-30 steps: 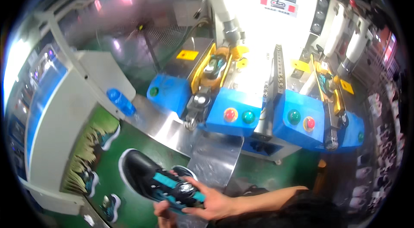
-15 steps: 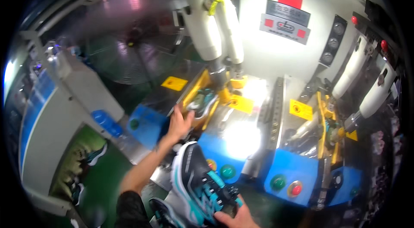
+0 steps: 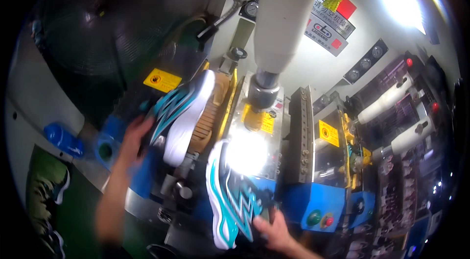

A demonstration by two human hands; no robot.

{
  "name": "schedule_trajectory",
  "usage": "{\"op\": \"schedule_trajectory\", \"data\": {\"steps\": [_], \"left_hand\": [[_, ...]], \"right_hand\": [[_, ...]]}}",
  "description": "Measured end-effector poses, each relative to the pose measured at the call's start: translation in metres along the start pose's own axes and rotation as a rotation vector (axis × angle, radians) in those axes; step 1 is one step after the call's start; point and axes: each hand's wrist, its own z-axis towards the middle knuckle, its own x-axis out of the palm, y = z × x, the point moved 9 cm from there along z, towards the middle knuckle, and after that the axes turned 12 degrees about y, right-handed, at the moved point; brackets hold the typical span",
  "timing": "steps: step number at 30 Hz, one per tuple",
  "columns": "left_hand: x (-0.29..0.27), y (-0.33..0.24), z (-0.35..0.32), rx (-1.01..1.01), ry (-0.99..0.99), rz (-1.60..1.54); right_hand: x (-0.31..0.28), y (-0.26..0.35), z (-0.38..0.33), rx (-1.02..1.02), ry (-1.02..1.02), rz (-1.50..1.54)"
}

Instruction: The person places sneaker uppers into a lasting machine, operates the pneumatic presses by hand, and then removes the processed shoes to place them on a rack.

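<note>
My left hand [image 3: 134,136] is closed on a black-and-teal sneaker [image 3: 192,121] with a white sole. The shoe is tilted on its side, its sole facing right, over the left edge of the press bay. Beside it a brown ribbed pad [image 3: 204,124] shows between the yellow side plates [image 3: 229,107]. Lower and to the right, my right hand [image 3: 274,229] grips a second sneaker [image 3: 226,205] of the same colours by its collar end, toe pointing up. Glare from the metal plate partly washes out its toe.
A thick white press cylinder [image 3: 284,19] hangs over the bay. Blue control boxes [image 3: 313,205] with green and red buttons line the front. A second press station [image 3: 350,146] is at the right. A fan [image 3: 100,38] stands behind; another person's legs [image 3: 44,185] show at lower left.
My left hand, open beside the shoe in the press before, now holds that shoe raised out of the bay. The press cylinders have lifted off it. My view has moved closer.
</note>
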Motion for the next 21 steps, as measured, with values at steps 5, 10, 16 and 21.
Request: {"op": "schedule_trajectory", "data": {"steps": [5, 10, 16, 21], "left_hand": [[-0.140, 0.009, -0.166, 0.414, -0.177, -0.328], [-0.205, 0.059, -0.291, 0.387, -0.637, -0.166], [-0.259, 0.188, -0.440, 0.112, -1.111, 0.255], [-0.204, 0.177, -0.410, 0.383, -1.017, 0.036]], "right_hand": [[0.058, 0.027, 0.193, 0.346, 0.012, 0.325], [-0.013, 0.022, 0.346, 0.095, -0.415, -0.534], [0.025, -0.015, 0.394, -0.101, -0.410, -0.888], [0.014, 0.003, 0.355, 0.031, -0.516, -0.751]]}}
